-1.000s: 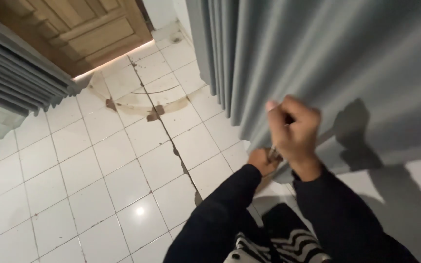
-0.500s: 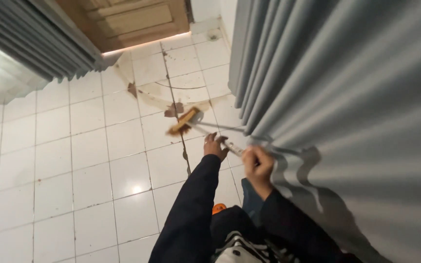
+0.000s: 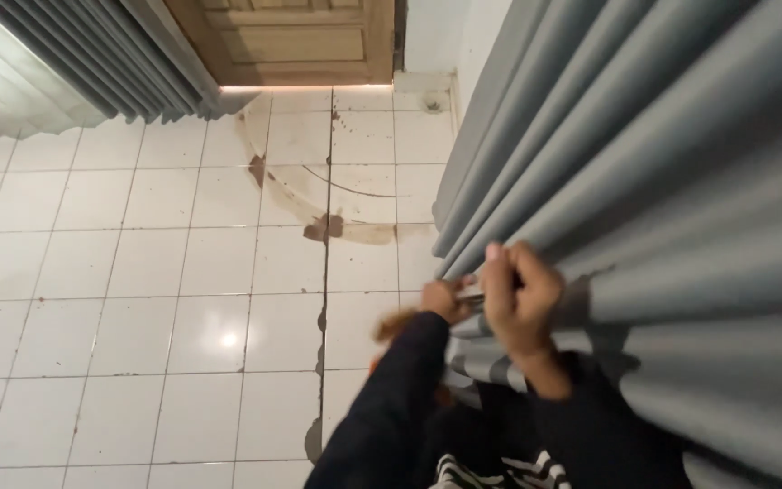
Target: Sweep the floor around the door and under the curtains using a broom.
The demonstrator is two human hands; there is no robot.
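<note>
White floor tiles point(image 3: 138, 272) are filling the left of the view, cracked along a dark seam running from six o'clock up to a brown stain point(image 3: 323, 226) near twelve.

A thin pale handle point(image 3: 471, 294), likely a broom's, is lying between both hands just right of centre; a blurred brown bristle end point(image 3: 395, 323) is showing at about eight o'clock from them. The left hand point(image 3: 445, 299) is closing around the handle's lower part. The right hand point(image 3: 519, 299) is curling above it, fingers folded tight, though whether they are gripping the handle or only the cloth cannot be told.

The grey curtain point(image 3: 644, 181) is hanging at three o'clock, its folds pressing against both hands. A second curtain point(image 3: 74, 63) is showing at ten o'clock, a wooden door point(image 3: 296, 41) at twelve.

As a judgement, the curtain folds could be catching on the handle or bristles and getting dragged or soiled, since cloth and tool are touching. The cracked seam could be snagging bristles, and the glossy tile may be slippery underfoot.
</note>
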